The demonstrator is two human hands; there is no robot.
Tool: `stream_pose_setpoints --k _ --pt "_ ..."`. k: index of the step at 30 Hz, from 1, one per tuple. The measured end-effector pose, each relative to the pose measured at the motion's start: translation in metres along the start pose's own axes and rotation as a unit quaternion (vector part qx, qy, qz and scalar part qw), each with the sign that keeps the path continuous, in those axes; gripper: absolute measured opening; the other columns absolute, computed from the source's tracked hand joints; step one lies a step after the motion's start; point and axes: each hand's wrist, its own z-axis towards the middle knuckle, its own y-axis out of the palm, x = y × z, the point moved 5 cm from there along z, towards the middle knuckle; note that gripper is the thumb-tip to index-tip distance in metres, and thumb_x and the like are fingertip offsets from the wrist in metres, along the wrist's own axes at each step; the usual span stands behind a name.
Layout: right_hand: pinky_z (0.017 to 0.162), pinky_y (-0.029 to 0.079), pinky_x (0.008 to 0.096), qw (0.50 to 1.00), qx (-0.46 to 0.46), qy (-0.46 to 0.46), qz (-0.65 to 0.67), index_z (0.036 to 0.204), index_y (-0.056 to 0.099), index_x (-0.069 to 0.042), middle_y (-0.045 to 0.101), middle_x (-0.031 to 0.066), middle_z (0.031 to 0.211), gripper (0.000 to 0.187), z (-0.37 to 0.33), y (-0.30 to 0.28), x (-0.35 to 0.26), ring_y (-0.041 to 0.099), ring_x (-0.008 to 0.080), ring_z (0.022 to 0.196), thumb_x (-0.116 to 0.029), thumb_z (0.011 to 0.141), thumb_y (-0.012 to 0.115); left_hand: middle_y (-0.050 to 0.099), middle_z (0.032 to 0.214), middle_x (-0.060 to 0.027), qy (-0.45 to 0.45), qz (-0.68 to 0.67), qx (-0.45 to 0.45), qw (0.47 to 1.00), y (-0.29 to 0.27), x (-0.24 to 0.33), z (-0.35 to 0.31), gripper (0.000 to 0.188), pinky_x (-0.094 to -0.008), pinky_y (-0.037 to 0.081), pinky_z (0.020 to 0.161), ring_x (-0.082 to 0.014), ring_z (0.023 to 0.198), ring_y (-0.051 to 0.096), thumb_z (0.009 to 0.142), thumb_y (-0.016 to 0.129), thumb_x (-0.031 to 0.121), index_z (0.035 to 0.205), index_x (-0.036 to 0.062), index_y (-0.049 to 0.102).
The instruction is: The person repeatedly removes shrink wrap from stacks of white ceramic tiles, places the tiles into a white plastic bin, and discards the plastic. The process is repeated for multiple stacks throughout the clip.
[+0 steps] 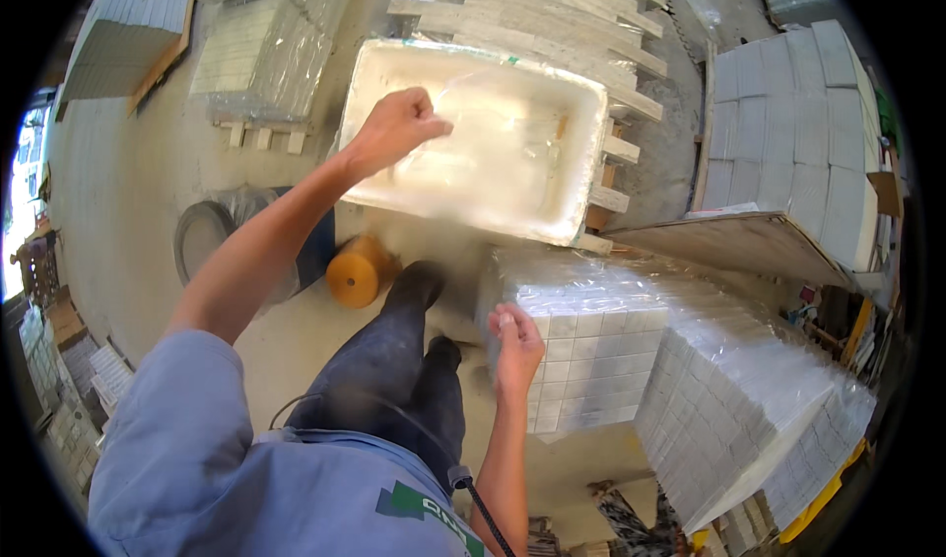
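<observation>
My left hand (399,131) is held over a white foam box (589,153) with a chipped rim. Its fingers are curled together in a pinch, and whatever they may hold is too small or blurred to name. A faint thin streak shows near it against the box's pale inside. Lower down, my right hand (518,345) is closed too, thumb against fingertips, beside a plastic-wrapped stack of white tiles (591,360). I cannot make out anything between those fingers.
Slatted wooden pallets (532,10) lie beyond the box. An orange roll (357,273) and a dark blue drum (317,247) stand left of my legs. More wrapped tile stacks (734,419) are at right, near a wooden board (739,242) and grey-white stacked packs (788,114).
</observation>
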Motion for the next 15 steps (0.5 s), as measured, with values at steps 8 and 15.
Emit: stream_pose_setpoints --k 8,15 --pt "0.087 0.047 0.0288 0.985 -0.022 -0.171 -0.018 0.118 0.057 0.002 0.063 0.0112 0.109 0.033 -0.019 0.015 -0.107 0.059 0.0171 0.098 -0.014 0.089 0.061 0.065 0.104 -0.021 0.075 -0.323 -0.188 0.924 -0.017 0.097 -0.107 0.029 -0.024 0.048 0.061 -0.0176 0.074 0.067 0.09 0.059 0.016 0.113 0.0008 0.05" --pt "0.089 0.047 0.0332 0.886 0.155 -0.389 -0.201 0.119 0.056 0.001 0.058 0.0141 0.116 0.037 -0.108 -0.031 -0.165 0.059 0.0247 0.1 -0.006 0.084 0.064 0.069 0.096 -0.0148 0.131 -0.272 -0.305 0.903 0.013 0.152 -0.169 0.027 -0.0209 0.044 0.054 -0.0112 0.062 0.063 0.094 0.054 0.02 0.111 0.0003 0.059"
